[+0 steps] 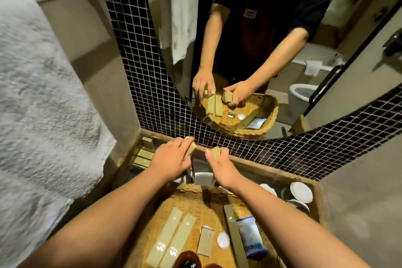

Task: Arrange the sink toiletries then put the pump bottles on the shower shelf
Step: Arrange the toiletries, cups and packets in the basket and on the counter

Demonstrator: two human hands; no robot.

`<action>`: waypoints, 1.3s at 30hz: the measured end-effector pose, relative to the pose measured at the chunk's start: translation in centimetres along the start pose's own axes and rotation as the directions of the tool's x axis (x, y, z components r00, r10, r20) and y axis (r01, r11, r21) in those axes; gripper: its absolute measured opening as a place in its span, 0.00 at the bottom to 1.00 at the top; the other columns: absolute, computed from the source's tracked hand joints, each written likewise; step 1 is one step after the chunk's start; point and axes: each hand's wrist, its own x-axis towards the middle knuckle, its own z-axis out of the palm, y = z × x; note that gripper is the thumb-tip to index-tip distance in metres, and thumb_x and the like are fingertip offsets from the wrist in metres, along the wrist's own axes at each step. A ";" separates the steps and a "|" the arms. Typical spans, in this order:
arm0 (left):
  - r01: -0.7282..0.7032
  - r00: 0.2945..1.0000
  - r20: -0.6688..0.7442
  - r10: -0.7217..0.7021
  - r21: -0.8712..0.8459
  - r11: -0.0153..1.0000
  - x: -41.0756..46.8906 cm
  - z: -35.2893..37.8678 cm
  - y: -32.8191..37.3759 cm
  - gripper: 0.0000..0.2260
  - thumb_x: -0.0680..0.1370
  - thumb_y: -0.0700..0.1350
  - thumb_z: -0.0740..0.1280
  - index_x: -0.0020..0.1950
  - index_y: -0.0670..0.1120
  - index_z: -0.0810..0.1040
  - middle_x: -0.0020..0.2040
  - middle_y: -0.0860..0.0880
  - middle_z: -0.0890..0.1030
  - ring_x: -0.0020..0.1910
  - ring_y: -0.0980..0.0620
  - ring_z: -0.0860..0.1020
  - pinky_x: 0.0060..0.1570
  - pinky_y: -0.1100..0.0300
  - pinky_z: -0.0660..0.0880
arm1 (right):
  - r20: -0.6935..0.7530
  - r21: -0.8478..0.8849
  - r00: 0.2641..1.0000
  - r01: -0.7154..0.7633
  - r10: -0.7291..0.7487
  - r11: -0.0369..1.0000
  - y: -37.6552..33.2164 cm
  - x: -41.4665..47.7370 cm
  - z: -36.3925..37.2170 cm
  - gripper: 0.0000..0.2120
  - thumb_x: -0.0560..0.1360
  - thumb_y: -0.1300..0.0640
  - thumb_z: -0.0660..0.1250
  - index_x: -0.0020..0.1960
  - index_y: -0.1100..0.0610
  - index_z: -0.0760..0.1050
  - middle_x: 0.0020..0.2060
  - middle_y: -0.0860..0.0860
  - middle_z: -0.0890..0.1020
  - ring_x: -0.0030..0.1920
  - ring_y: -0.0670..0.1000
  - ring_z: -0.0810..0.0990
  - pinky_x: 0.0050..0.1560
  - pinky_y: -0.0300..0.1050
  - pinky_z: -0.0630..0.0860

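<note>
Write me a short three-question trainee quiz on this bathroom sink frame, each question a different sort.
1. True or false: each hand, left hand and right hand, has its grip on a small tan box.
2. Multiple choice: the blue-and-white sachet lies A) in the wicker basket, B) on the towel, C) in the sink.
3. Fill in: small tan boxes already sit on the ledge at the ___ of the faucet.

Key: 1 true; 2 A; 3 left.
</note>
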 end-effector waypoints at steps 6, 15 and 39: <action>0.080 0.997 0.008 -0.080 -0.016 0.997 0.0 0.3 -2.4 0.27 0.79 0.57 0.57 0.77 0.54 0.57 0.67 0.50 0.74 0.59 0.49 0.77 0.54 0.50 0.77 | 0.054 0.149 0.998 0.009 -0.017 0.989 -1.3 0.7 0.8 0.30 0.78 0.50 0.70 0.66 0.47 0.50 0.59 0.52 0.75 0.55 0.51 0.78 0.45 0.41 0.78; 0.143 0.990 0.008 -0.142 -0.083 0.986 -0.7 1.8 -5.7 0.25 0.79 0.55 0.60 0.75 0.57 0.59 0.64 0.51 0.75 0.52 0.50 0.80 0.47 0.53 0.79 | 0.037 0.178 0.994 0.095 -0.104 0.979 -2.3 2.3 2.9 0.09 0.75 0.64 0.72 0.52 0.53 0.80 0.47 0.54 0.83 0.43 0.53 0.82 0.47 0.51 0.82; 0.477 0.876 0.040 -0.481 -0.225 0.850 0.5 7.8 -13.4 0.24 0.79 0.52 0.65 0.74 0.54 0.65 0.65 0.48 0.75 0.53 0.43 0.78 0.50 0.52 0.74 | -0.090 0.098 0.995 0.052 -0.044 0.994 -4.3 11.5 12.7 0.22 0.73 0.59 0.76 0.61 0.50 0.68 0.41 0.49 0.75 0.37 0.41 0.75 0.41 0.35 0.73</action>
